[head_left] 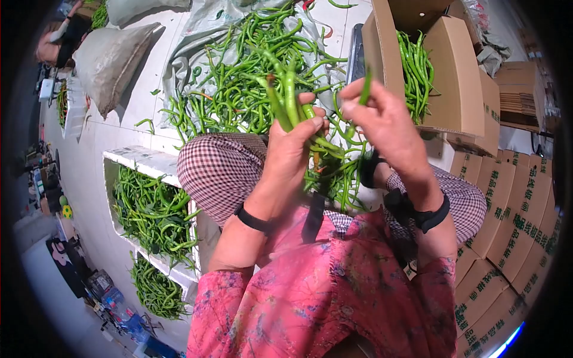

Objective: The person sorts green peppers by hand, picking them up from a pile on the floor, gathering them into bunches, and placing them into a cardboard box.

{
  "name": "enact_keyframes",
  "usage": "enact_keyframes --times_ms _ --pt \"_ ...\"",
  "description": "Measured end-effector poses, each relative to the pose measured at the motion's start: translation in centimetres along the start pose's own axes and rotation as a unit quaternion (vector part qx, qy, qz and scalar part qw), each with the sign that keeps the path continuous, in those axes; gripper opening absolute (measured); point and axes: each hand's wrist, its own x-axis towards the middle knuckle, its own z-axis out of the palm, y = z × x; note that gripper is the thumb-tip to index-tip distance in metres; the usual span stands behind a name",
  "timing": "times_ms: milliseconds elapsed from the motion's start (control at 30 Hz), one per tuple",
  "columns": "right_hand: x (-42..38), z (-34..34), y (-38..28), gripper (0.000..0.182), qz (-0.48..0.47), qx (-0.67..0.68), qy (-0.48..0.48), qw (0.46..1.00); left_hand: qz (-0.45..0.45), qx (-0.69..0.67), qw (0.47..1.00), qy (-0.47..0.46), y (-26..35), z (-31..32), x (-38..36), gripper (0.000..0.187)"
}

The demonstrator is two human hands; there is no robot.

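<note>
My left hand (pixel 291 143) is closed around several long green chili peppers (pixel 290 98), their ends sticking up above the thumb. To its right, my right hand (pixel 385 122) pinches a single green chili pepper (pixel 366 86), slightly blurred, which points upward. Beyond both hands a large heap of green chili peppers (pixel 256 77) is spread over a pale plastic sheet (pixel 179 62). More peppers (pixel 340 185) lie between my legs, below my hands, partly hidden by them.
An open cardboard box (pixel 459 83) at the right holds green peppers (pixel 415 71). At the left, a white foam box (pixel 146 156) is filled with peppers. Printed cartons (pixel 495 191) are stacked at the lower right. A stuffed sack (pixel 110 59) lies at the upper left.
</note>
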Motion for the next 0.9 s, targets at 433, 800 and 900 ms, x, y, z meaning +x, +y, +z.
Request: enact_keyframes --times_ms 433,800,900 --pt "3.0 -0.6 2.1 0.024 0.073 0.092 -0.188 0.975 -0.069 -0.158 0.979 -0.109 -0.5 0.7 0.3 0.052" --pt "-3.6 -4.3 2.8 0.031 0.129 -0.075 -0.291 0.945 0.006 -0.253 0.966 -0.052 -0.4 -1.4 1.7 0.022" --pt "-4.8 -4.3 6.0 0.037 0.015 -0.301 -0.289 0.908 0.010 -0.262 0.961 -0.092 -0.4 -1.3 1.8 0.023"
